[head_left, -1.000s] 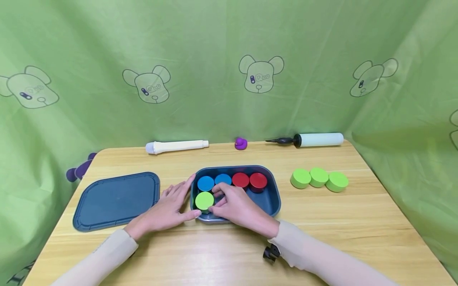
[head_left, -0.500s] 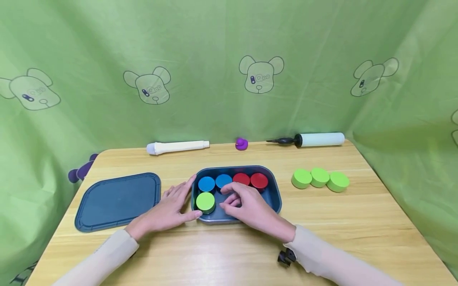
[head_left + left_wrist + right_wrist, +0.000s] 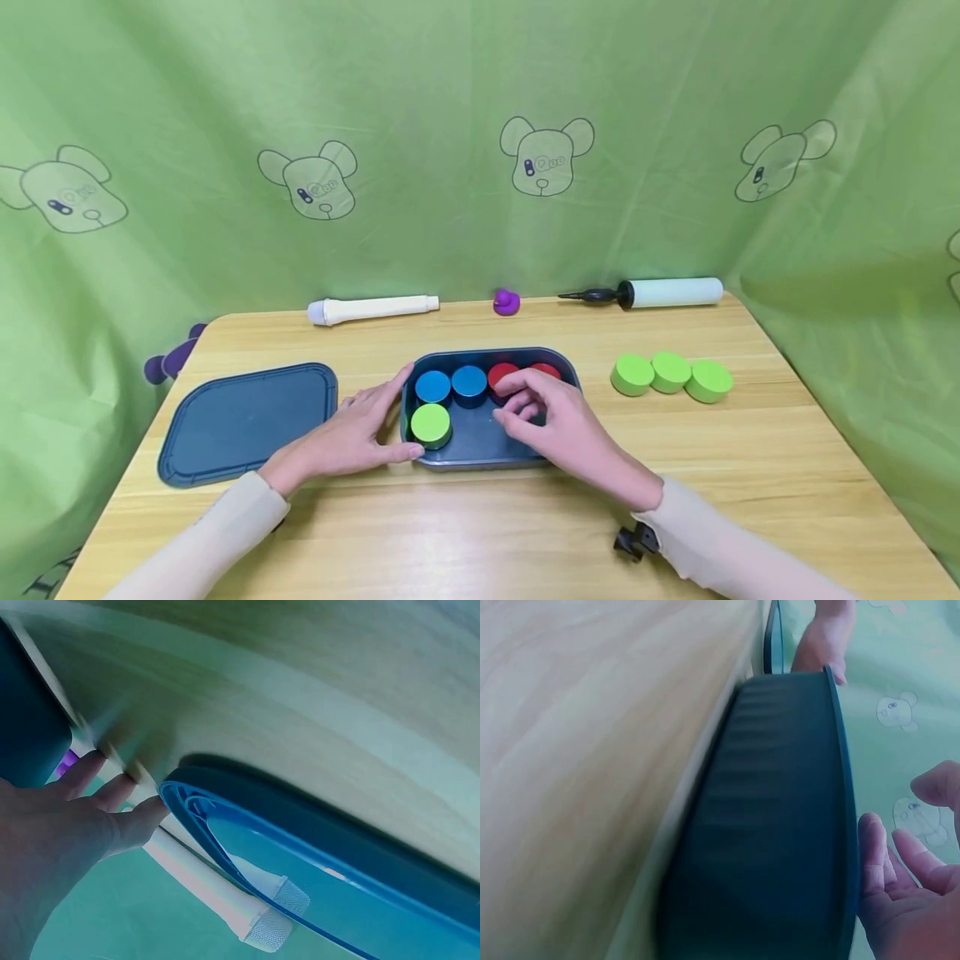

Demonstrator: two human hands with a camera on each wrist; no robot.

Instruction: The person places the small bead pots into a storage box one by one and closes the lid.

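Observation:
A dark blue rectangular box [image 3: 476, 442] stands in the middle of the table. My left hand [image 3: 352, 442] is spread at its left end, index fingertip and thumb right at the rim. Inside, along the far wall, are two blue round blocks [image 3: 469, 383] and two red round blocks [image 3: 502, 373], partly hidden by my right hand. One light green round block [image 3: 431, 424] sits in the near left corner. Over the box's right half hovers my right hand [image 3: 558, 423], fingers loosely bent and holding nothing. In the right wrist view, the right hand [image 3: 907, 900] is beside the rim.
Left of the box lies a matching dark blue lid [image 3: 247, 425]. Three light green round blocks [image 3: 670, 372] sit to the right. Along the back edge are a white toy microphone [image 3: 372, 308], a purple rubber duck [image 3: 506, 302] and a hand pump [image 3: 667, 293]. A green curtain [image 3: 420, 167] hangs behind.
My right hand has let go of the light green block in the near left corner and moved right across the box. The left hand has stayed in place.

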